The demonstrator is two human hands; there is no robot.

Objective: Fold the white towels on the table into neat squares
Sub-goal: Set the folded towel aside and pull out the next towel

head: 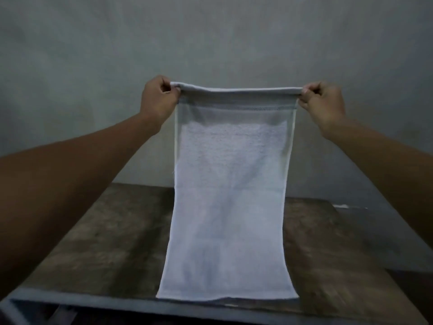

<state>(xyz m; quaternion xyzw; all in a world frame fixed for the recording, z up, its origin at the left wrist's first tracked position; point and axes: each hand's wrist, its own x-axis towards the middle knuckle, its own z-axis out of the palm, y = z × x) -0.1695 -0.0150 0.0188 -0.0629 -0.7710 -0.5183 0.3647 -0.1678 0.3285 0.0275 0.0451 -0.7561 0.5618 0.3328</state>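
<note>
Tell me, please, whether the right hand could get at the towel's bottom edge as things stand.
Probably not yet: the right hand pinches a top corner of the towel, the left hand the other. Nothing blocks the way down to the bottom edge, but it must let go first.

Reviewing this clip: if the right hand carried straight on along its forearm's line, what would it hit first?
Probably the grey wall. The right hand, pinching a top corner of the white towel, points forward and upward, away from the person. Nothing else shows in that line, though depth is unclear.
</note>
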